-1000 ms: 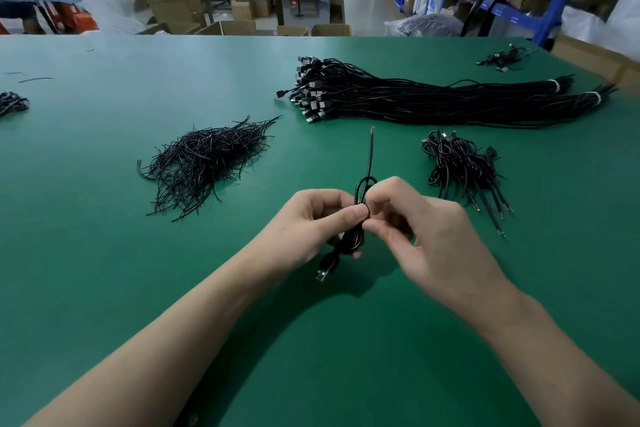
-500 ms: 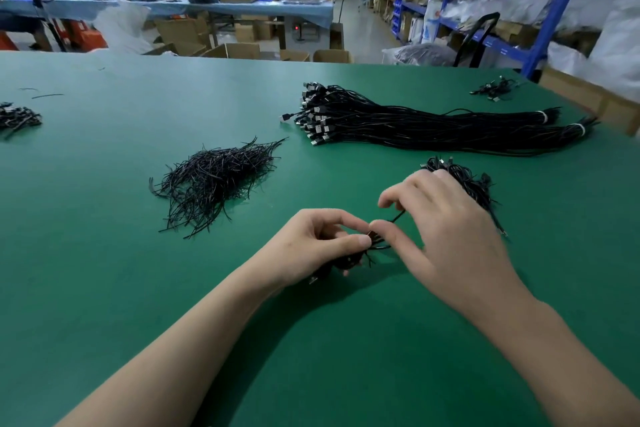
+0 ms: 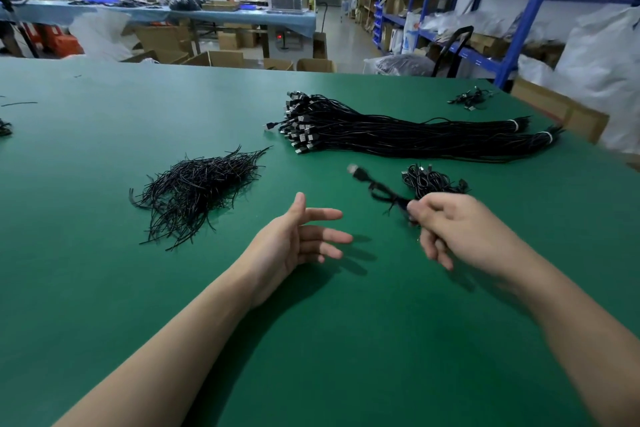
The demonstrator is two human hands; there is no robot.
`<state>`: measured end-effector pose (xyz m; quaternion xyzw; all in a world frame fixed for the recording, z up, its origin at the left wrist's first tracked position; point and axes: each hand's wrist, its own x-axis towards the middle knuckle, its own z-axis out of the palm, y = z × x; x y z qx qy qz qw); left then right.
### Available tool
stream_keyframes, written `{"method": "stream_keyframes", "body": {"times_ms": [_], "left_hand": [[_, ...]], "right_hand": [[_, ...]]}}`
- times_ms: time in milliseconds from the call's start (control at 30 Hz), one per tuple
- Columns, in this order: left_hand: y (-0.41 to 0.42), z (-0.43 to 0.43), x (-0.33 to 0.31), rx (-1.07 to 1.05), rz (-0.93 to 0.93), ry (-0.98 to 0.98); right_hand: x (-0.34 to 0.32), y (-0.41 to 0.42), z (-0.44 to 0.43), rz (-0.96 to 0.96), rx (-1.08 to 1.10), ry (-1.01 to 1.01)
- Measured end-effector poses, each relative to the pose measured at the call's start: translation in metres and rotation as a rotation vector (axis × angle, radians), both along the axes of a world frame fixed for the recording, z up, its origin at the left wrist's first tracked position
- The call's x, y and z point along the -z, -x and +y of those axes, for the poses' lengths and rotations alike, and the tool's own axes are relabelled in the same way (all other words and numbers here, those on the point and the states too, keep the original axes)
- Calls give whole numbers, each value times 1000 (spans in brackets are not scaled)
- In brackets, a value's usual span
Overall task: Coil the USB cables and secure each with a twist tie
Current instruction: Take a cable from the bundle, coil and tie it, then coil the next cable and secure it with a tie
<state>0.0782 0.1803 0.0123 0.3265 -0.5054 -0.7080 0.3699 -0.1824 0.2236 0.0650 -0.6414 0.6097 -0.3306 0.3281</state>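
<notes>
Green table point(image 3: 104, 288): a wide felt-like work surface that fills the lower view and carries everything named below.
Twist ties point(image 3: 194, 191): a loose black heap at far left, well apart from both hands, with the left hand the nearer one.
Left hand point(image 3: 298, 243): palm turned inward, fingers spread and relaxed, holding nothing, hovering low over the table.
Held cable point(image 3: 377, 189): a short black bundle, blurred; its long axis runs diagonally from the right fingertips up and to the left, with the plug at the far end. Short ends stick out near the grip, perhaps a tie, but the blur hides it.
Long bundle point(image 3: 398, 135): many straight cables lying left to right across the far table, plugs at the left end, white bands near the right end.
Finished pile point(image 3: 433, 180): small coiled cables just beyond the right hand's knuckles.
Right hand point(image 3: 460, 229): thumb and forefinger pinch the near end of the held cable, the other fingers curled loosely beneath.
Coming move: judging from this, the held cable goes onto the finished pile, which lies forward of the right hand and slightly to its left, so the plug end needs to swing right.
</notes>
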Motion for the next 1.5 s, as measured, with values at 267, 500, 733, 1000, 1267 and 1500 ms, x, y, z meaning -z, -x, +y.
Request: {"method": "stream_keyframes", "body": {"times_ms": [267, 500, 733, 1000, 1267, 1500], "left_hand": [[1, -1, 7, -8, -37, 60], [3, 1, 6, -29, -64, 106], [10, 7, 5, -59, -163, 195], [26, -66, -13, -242, -508, 333], [51, -167, 5, -541, -898, 668], [52, -223, 4, -551, -1370, 888]], "right_hand": [[-9, 48, -54, -201, 497, -65], [-11, 47, -61, -19, 405, -263], [-19, 43, -59, 468, 353, -183], [-26, 7, -39, 757, 336, 553], [57, -72, -37, 226, -20, 438], [67, -70, -39, 231, -35, 445]]}}
